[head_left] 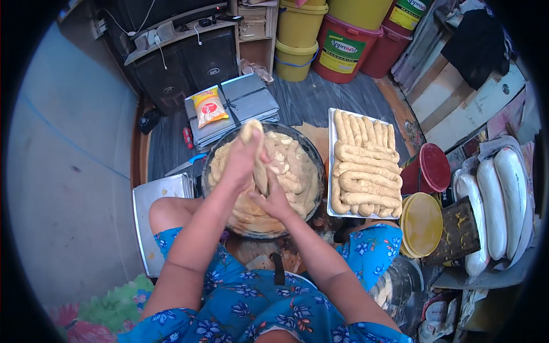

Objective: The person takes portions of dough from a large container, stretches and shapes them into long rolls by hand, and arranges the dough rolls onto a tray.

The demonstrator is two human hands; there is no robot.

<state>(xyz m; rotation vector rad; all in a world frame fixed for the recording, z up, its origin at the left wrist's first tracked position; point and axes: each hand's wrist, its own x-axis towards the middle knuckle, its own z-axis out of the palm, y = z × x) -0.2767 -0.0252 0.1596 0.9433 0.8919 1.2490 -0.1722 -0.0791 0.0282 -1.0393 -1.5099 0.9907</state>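
A dough strip [261, 177], its long axis apparently pointing forward, is being clasped by the left hand [246, 157]; the hold of the right hand [274, 200] cannot be told.

Dough ropes [366, 153] pale tan; basin [321, 182] black; clothing [251, 306] blue, floral; round lids [424, 220] yellow, red.

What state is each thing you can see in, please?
Dough strip: held above basin
Left hand: gripping its upper part
Right hand: closed around its lower part
Basin: uncovered, holding dough
Long tray: filled with dough ropes
Nearest red bucket: apparently lidded
Nearest yellow bucket: apparently lidded
Knife: lying flat, blade bare
Stacked metal trays: strapped together
Plastic package: lying on them
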